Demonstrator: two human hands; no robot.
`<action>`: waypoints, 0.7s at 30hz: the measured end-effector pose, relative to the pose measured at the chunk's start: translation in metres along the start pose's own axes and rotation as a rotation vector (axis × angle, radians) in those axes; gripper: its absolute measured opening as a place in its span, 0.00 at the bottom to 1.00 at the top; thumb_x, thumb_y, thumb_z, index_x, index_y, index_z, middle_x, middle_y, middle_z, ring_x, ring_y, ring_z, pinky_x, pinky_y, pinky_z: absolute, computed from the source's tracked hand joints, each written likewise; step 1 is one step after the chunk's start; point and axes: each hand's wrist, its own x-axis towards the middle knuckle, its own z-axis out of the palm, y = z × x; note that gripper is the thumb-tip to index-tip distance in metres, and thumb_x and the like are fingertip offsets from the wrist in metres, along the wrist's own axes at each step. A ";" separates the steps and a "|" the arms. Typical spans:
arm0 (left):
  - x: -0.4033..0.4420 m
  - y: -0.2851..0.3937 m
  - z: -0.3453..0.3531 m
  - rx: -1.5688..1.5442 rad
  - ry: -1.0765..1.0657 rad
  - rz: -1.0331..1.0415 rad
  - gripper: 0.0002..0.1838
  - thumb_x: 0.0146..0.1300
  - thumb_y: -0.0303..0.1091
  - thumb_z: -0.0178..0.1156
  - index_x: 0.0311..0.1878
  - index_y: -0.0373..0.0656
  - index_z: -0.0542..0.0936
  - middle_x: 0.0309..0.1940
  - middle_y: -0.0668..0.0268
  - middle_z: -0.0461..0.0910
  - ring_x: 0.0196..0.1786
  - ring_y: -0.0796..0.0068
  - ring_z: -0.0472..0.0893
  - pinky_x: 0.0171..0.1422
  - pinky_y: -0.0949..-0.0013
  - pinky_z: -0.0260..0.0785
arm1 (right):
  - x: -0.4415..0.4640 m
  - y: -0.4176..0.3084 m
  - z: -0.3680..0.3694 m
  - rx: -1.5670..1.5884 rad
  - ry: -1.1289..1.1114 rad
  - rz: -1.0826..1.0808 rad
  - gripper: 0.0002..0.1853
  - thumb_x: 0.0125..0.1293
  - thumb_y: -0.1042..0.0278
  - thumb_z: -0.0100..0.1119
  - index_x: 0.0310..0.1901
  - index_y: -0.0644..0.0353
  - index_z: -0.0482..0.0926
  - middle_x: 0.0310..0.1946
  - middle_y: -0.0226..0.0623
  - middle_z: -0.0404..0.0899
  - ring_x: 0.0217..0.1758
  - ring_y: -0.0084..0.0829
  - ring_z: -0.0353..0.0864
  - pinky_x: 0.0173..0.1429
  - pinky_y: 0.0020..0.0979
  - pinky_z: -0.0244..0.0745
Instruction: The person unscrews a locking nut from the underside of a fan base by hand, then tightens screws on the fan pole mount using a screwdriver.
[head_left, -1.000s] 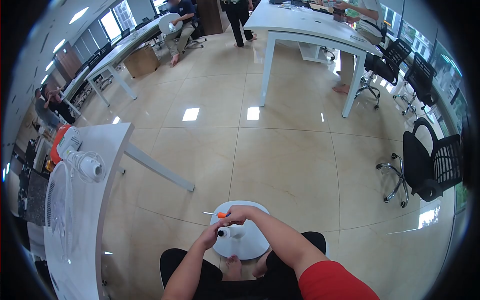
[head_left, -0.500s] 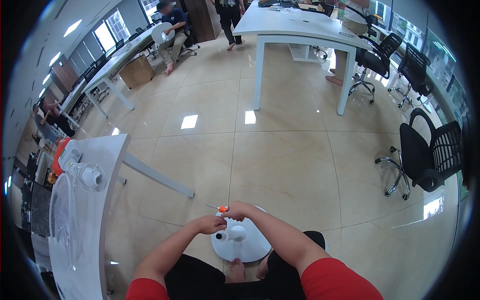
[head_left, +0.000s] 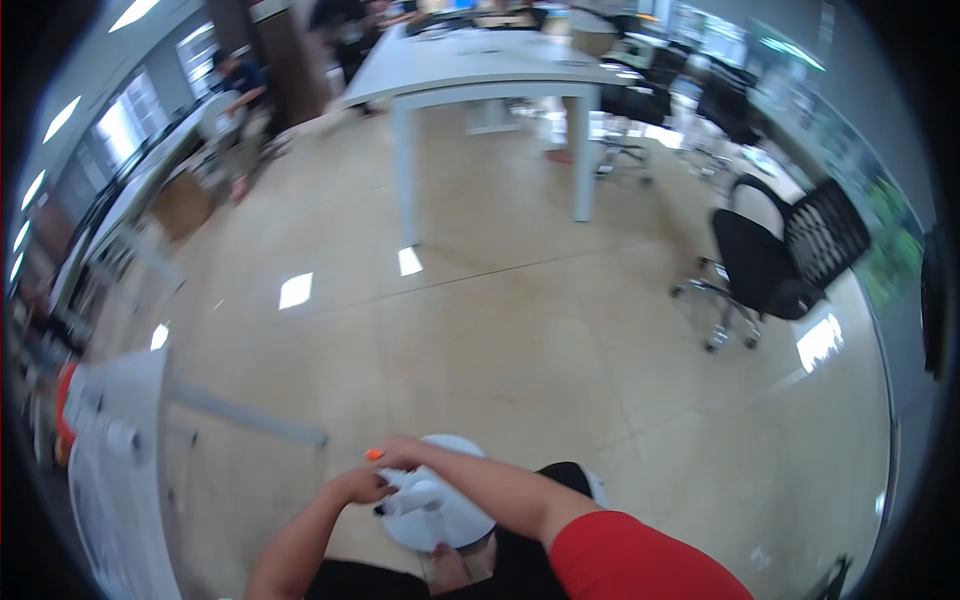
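Note:
My right hand [head_left: 402, 452] is closed on a screwdriver [head_left: 374, 454] with an orange handle; its shaft is lost in the blur. Just below and to the left, my left hand [head_left: 362, 486] has its fingers curled together, and whatever they may pinch is too small to make out. Under both hands a round white base [head_left: 465, 510] lies on the floor before my feet. From it a short white tube [head_left: 412, 497] lies tilted toward the left, its dark end close beneath my left fingers. Whether those fingers touch the tube is unclear.
At the left, a white table [head_left: 150, 400] carries a white fan part [head_left: 122, 437] and an orange item [head_left: 66, 400]. A larger white table [head_left: 470, 65] stands ahead. Black office chairs [head_left: 765, 265] are at the right. A seated person [head_left: 240, 90] is at the back left.
The view has swung right and blurred, so the room shifts left and tilts. Both hands stay close together over the base, with the screwdriver still in my right hand.

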 end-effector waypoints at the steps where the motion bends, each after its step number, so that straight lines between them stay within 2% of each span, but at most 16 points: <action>1: 0.021 -0.020 0.015 0.003 -0.006 -0.079 0.31 0.70 0.64 0.54 0.54 0.45 0.87 0.55 0.50 0.84 0.62 0.51 0.81 0.69 0.55 0.71 | -0.006 -0.005 0.001 -0.069 0.029 -0.017 0.19 0.47 0.53 0.72 0.21 0.63 0.78 0.16 0.40 0.77 0.18 0.34 0.78 0.22 0.36 0.76; 2: 0.022 -0.014 0.008 -0.046 -0.054 -0.175 0.33 0.66 0.66 0.58 0.56 0.45 0.86 0.58 0.50 0.84 0.64 0.53 0.80 0.70 0.57 0.71 | -0.011 -0.009 0.001 -0.063 0.042 0.034 0.17 0.48 0.57 0.71 0.21 0.64 0.79 0.17 0.42 0.78 0.18 0.35 0.79 0.23 0.37 0.77; 4: 0.030 -0.009 0.002 0.016 -0.104 -0.241 0.35 0.61 0.68 0.63 0.55 0.45 0.87 0.58 0.50 0.84 0.64 0.55 0.80 0.70 0.58 0.71 | -0.019 -0.011 -0.001 -0.127 0.090 -0.001 0.20 0.58 0.54 0.65 0.24 0.68 0.82 0.21 0.48 0.83 0.21 0.40 0.84 0.25 0.40 0.81; 5: 0.033 -0.002 0.000 0.043 -0.114 -0.214 0.35 0.61 0.68 0.63 0.55 0.45 0.87 0.58 0.50 0.84 0.64 0.55 0.80 0.70 0.58 0.71 | -0.021 -0.009 -0.001 -0.108 0.118 0.021 0.20 0.58 0.54 0.65 0.24 0.68 0.82 0.21 0.48 0.83 0.21 0.40 0.84 0.25 0.40 0.81; 7: 0.035 0.008 -0.003 0.077 -0.079 -0.359 0.37 0.58 0.67 0.66 0.56 0.44 0.86 0.58 0.52 0.84 0.64 0.56 0.81 0.70 0.58 0.72 | -0.023 -0.006 -0.003 -0.114 0.093 0.034 0.16 0.58 0.61 0.62 0.25 0.70 0.82 0.22 0.49 0.83 0.22 0.40 0.84 0.26 0.41 0.82; 8: 0.035 0.014 -0.005 0.097 -0.085 -0.358 0.40 0.56 0.69 0.67 0.59 0.42 0.85 0.60 0.54 0.84 0.59 0.60 0.85 0.66 0.59 0.75 | -0.024 -0.002 -0.004 -0.110 0.096 0.036 0.16 0.58 0.61 0.62 0.25 0.70 0.82 0.22 0.49 0.83 0.22 0.40 0.84 0.26 0.41 0.82; 9: 0.030 0.030 -0.016 0.095 -0.084 -0.360 0.40 0.56 0.69 0.67 0.59 0.42 0.85 0.60 0.54 0.84 0.59 0.60 0.85 0.66 0.59 0.75 | -0.025 -0.001 -0.005 -0.087 0.086 0.050 0.15 0.58 0.64 0.60 0.26 0.70 0.83 0.23 0.49 0.84 0.23 0.40 0.85 0.26 0.41 0.82; 11: 0.013 0.060 -0.041 0.026 -0.317 -0.499 0.38 0.59 0.64 0.68 0.62 0.42 0.83 0.59 0.57 0.84 0.52 0.65 0.87 0.60 0.62 0.79 | -0.022 -0.006 -0.002 -0.068 0.069 0.057 0.13 0.59 0.66 0.59 0.27 0.71 0.83 0.24 0.50 0.84 0.24 0.40 0.85 0.27 0.41 0.82; 12: 0.015 0.048 -0.034 0.020 -0.315 -0.505 0.38 0.59 0.64 0.68 0.62 0.42 0.83 0.59 0.57 0.84 0.52 0.65 0.87 0.60 0.62 0.79 | -0.024 -0.006 -0.004 -0.046 0.067 0.054 0.13 0.58 0.67 0.59 0.28 0.71 0.83 0.25 0.50 0.84 0.25 0.40 0.85 0.27 0.41 0.83; 14: 0.015 0.018 -0.023 -0.183 -0.139 -0.188 0.26 0.66 0.52 0.66 0.62 0.48 0.84 0.56 0.61 0.86 0.48 0.70 0.88 0.54 0.65 0.81 | -0.024 -0.008 -0.005 -0.025 0.064 0.049 0.13 0.58 0.67 0.58 0.29 0.71 0.83 0.25 0.51 0.84 0.25 0.40 0.86 0.28 0.40 0.83; 15: 0.013 0.013 -0.024 -0.182 -0.137 -0.188 0.26 0.66 0.52 0.66 0.62 0.48 0.84 0.56 0.61 0.86 0.48 0.70 0.88 0.54 0.65 0.81 | -0.022 -0.009 -0.006 -0.023 0.082 0.058 0.10 0.58 0.70 0.57 0.27 0.69 0.82 0.24 0.49 0.83 0.24 0.39 0.84 0.27 0.40 0.81; 17: -0.002 0.007 -0.026 -0.319 -0.188 -0.053 0.18 0.71 0.42 0.63 0.62 0.55 0.85 0.52 0.64 0.87 0.47 0.71 0.87 0.53 0.67 0.80 | -0.022 -0.010 -0.007 -0.017 0.101 0.066 0.08 0.57 0.73 0.55 0.26 0.68 0.81 0.22 0.47 0.81 0.22 0.38 0.82 0.25 0.40 0.79; 20: -0.016 0.016 -0.028 -0.273 -0.143 -0.065 0.17 0.73 0.40 0.61 0.63 0.59 0.85 0.49 0.67 0.87 0.47 0.75 0.84 0.55 0.67 0.78 | -0.023 -0.010 -0.006 0.010 0.097 0.064 0.08 0.57 0.74 0.53 0.26 0.67 0.81 0.22 0.47 0.81 0.22 0.37 0.82 0.26 0.40 0.80; 21: -0.013 0.008 -0.023 -0.273 -0.145 -0.065 0.17 0.73 0.40 0.61 0.63 0.59 0.85 0.49 0.67 0.87 0.47 0.75 0.84 0.55 0.67 0.78 | -0.024 -0.009 -0.006 -0.006 0.086 0.060 0.10 0.58 0.71 0.55 0.28 0.69 0.82 0.24 0.48 0.83 0.24 0.38 0.84 0.27 0.39 0.81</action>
